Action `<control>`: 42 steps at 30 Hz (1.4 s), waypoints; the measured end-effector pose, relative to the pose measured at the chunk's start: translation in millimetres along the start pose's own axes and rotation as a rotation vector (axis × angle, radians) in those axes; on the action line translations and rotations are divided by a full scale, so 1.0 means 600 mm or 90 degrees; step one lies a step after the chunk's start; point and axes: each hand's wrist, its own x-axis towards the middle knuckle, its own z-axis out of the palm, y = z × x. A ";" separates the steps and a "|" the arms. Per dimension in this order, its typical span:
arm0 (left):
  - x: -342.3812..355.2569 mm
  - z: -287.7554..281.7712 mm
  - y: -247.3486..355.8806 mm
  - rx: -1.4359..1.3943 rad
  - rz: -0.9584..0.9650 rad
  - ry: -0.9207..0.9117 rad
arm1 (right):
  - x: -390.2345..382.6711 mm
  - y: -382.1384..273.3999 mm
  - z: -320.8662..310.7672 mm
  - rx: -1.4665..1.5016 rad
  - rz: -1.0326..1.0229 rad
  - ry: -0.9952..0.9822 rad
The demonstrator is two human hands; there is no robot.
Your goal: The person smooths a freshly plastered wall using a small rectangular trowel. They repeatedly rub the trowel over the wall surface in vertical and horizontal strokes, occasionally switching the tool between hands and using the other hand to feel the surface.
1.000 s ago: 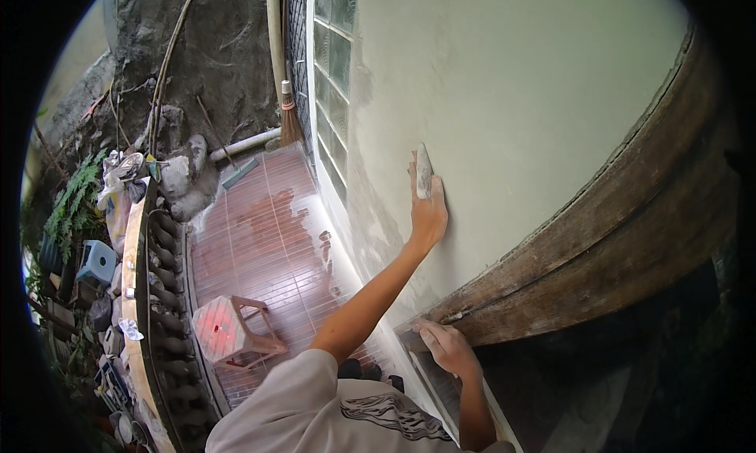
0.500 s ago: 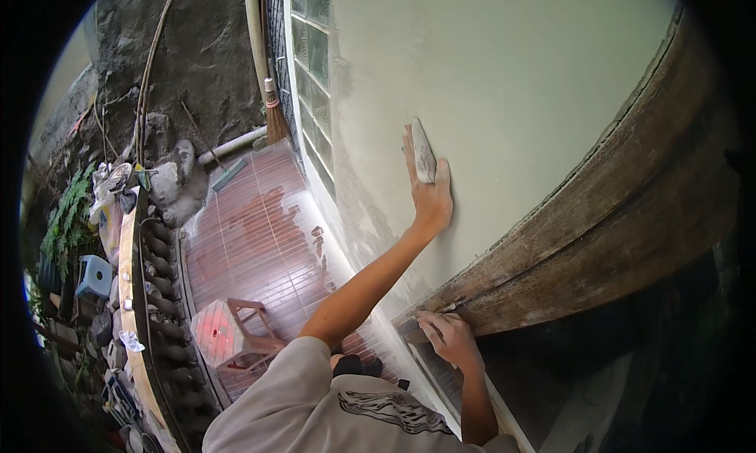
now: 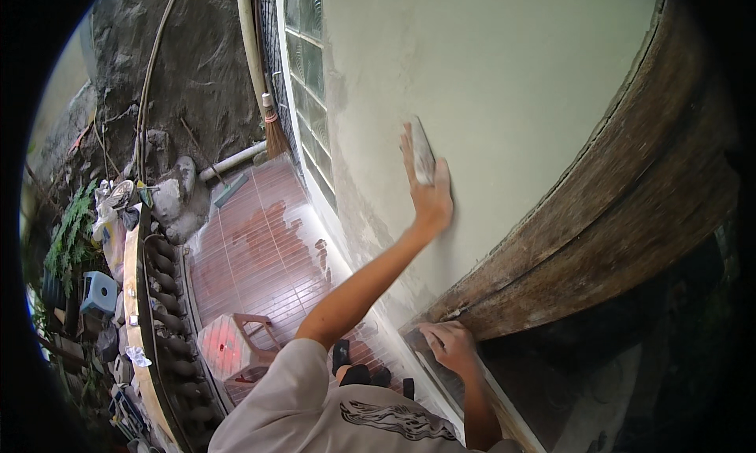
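Note:
My left hand (image 3: pixel 431 201) is raised against the pale green plastered wall (image 3: pixel 504 98), arm stretched out. Between its thumb and fingers is a flat, pale grey block (image 3: pixel 423 151), long and worn-looking like a sanding block, pressed flat to the wall. Lower down and to the right, my right hand (image 3: pixel 450 345) has its fingers bent over the near end of a weathered brown wooden frame (image 3: pixel 543 287). Its fingertips are slightly blurred and partly hidden against the wood.
Left of the wall are a louvred glass window (image 3: pixel 305 63), an upright broom (image 3: pixel 273 126) and a floor squeegee (image 3: pixel 230 191). A red-topped stool (image 3: pixel 228 347) stands on the wet red tiles (image 3: pixel 260 256). Along the left runs a balustrade (image 3: pixel 135 295); a dark opening lies beyond the frame.
The view has shifted slightly, so the wooden frame sits a little further left. My left hand keeps the block at nearly the same spot; my right hand has shifted slightly at the frame.

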 end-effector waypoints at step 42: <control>-0.036 -0.010 -0.001 0.100 0.046 -0.054 | 0.091 -0.117 -0.106 -0.376 -0.142 0.242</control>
